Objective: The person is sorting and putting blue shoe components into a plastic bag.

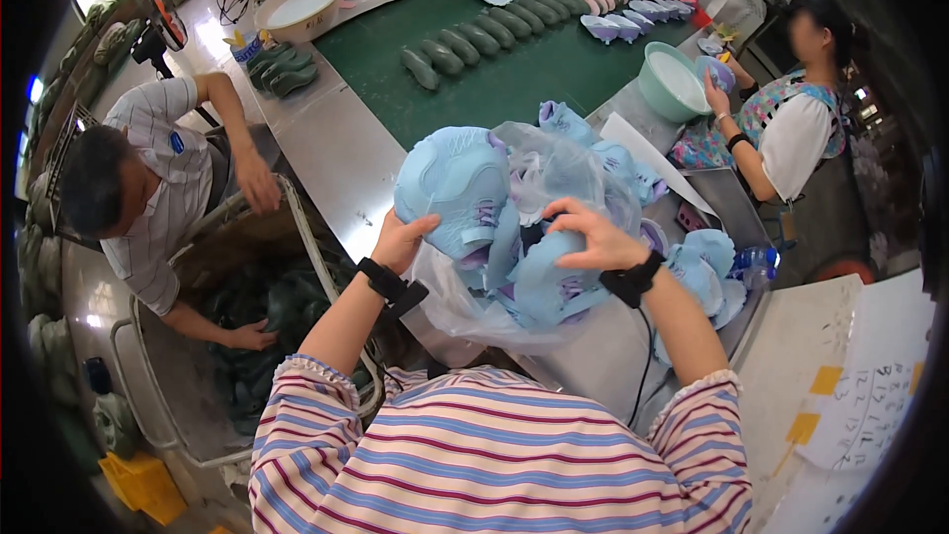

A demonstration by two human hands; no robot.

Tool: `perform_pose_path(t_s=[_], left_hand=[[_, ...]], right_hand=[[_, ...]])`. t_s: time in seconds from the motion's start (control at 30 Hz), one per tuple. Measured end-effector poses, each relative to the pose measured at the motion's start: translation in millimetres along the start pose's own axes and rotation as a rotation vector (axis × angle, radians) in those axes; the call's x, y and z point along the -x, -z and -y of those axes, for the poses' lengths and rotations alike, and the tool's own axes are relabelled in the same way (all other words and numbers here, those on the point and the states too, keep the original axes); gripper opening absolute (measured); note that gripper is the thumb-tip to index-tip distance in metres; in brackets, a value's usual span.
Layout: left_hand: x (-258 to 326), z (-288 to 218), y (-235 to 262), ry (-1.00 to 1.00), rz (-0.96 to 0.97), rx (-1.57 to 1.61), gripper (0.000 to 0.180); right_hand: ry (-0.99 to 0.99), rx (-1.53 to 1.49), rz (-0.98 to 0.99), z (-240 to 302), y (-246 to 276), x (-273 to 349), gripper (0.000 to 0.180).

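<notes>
A clear plastic bag (465, 302) full of light blue shoe uppers with purple trim (457, 178) is raised over the steel table edge in front of me. My left hand (400, 240) grips the bag's lower left side under a large blue upper. My right hand (593, 235) lies on top of the bag's right side, fingers curled around a blue piece (546, 282) and the plastic. Both wrists wear black bands. More blue uppers (707, 272) lie heaped on the table just to the right.
A green conveyor belt (514, 69) carries rows of dark green soles (474, 40) and blue and pink pieces. On the left a person in a striped shirt reaches into a wire cart (297, 227) of dark soles. On the right another person works at a teal basin (667, 79).
</notes>
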State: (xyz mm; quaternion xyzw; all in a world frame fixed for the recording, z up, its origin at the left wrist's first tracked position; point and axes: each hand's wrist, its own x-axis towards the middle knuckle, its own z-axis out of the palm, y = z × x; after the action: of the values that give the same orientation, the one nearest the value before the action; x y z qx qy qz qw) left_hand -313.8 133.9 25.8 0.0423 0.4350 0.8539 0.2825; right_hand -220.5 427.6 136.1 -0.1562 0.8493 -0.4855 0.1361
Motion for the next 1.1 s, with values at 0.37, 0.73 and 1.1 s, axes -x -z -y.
perform_pose_path(t_s=[0.37, 0.73, 1.1], left_hand=[[0.1, -29.4, -45.8, -0.066, 0.221, -0.003, 0.065], [-22.4, -78.0, -73.8, -0.170, 0.072, -0.166, 0.043], [-38.8, -110.3, -138.1, -0.037, 0.633, -0.799, 0.053]], right_hand=[[-0.062, -0.166, -0.334, 7.4, -35.2, -36.6, 0.080], [0.018, -0.322, -0.773, 50.5, 18.3, 76.7, 0.037], [-0.367, -0.236, -1.048, 34.5, 98.6, 234.2, 0.076]])
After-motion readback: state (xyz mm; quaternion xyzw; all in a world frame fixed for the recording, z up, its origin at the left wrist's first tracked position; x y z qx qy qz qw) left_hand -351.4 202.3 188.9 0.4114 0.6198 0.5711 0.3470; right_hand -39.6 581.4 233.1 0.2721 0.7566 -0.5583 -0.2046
